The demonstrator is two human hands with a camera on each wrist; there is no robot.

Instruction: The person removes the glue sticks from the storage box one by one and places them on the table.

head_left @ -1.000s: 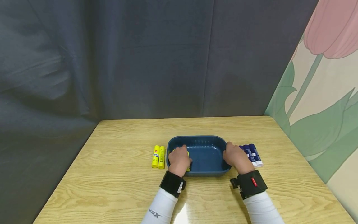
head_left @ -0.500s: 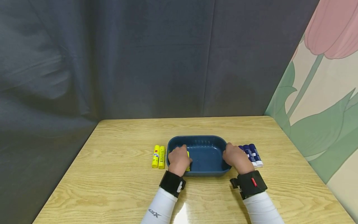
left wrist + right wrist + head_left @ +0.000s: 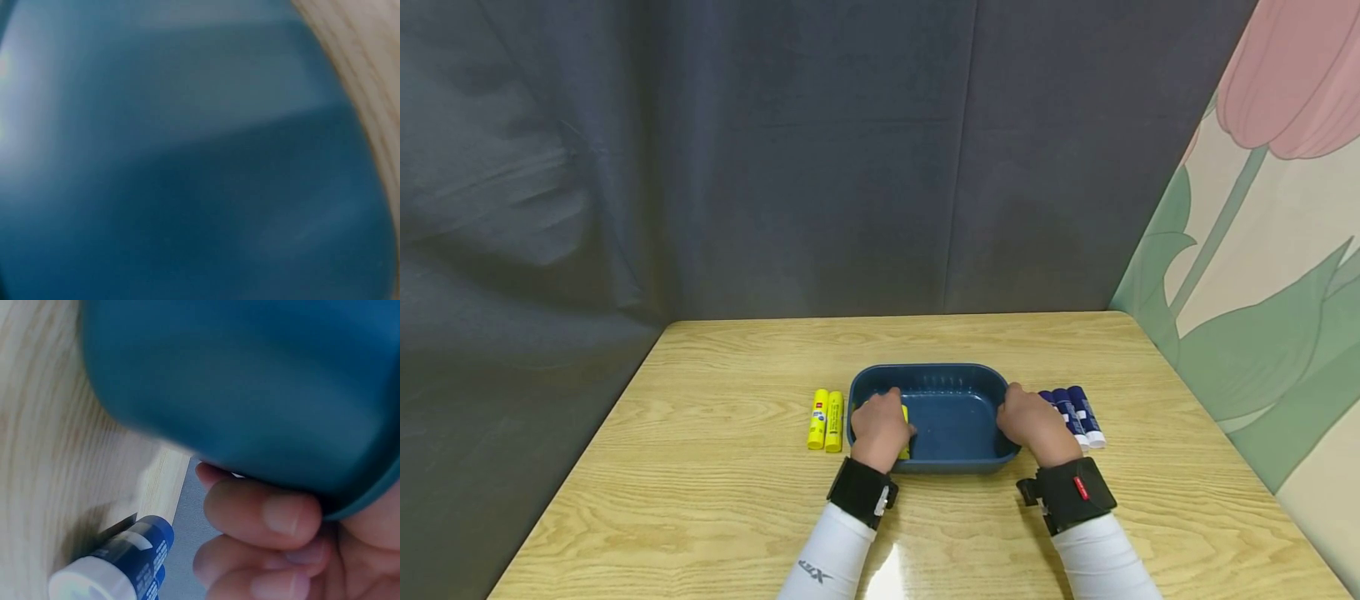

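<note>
A dark blue oblong basin (image 3: 955, 417) sits on the table. My left hand (image 3: 880, 425) is inside its left end, over a yellow stick-shaped thing (image 3: 905, 448) that shows beside the thumb. Its fingertips are hidden; the left wrist view has only the blurred basin wall (image 3: 206, 187). At the basin's right end my right hand (image 3: 1033, 421) grips the rim, and the right wrist view has its curled fingers (image 3: 262, 515) against the outer wall. Two yellow glue sticks (image 3: 825, 421) lie left of the basin. Several dark blue glue sticks (image 3: 1078, 417) with white ends lie beside my right hand.
The wood-grain table (image 3: 700, 483) reaches back to a dark grey curtain (image 3: 820, 167), which also hangs along the left. On the right stands a wall (image 3: 1262, 292) with a painted tulip.
</note>
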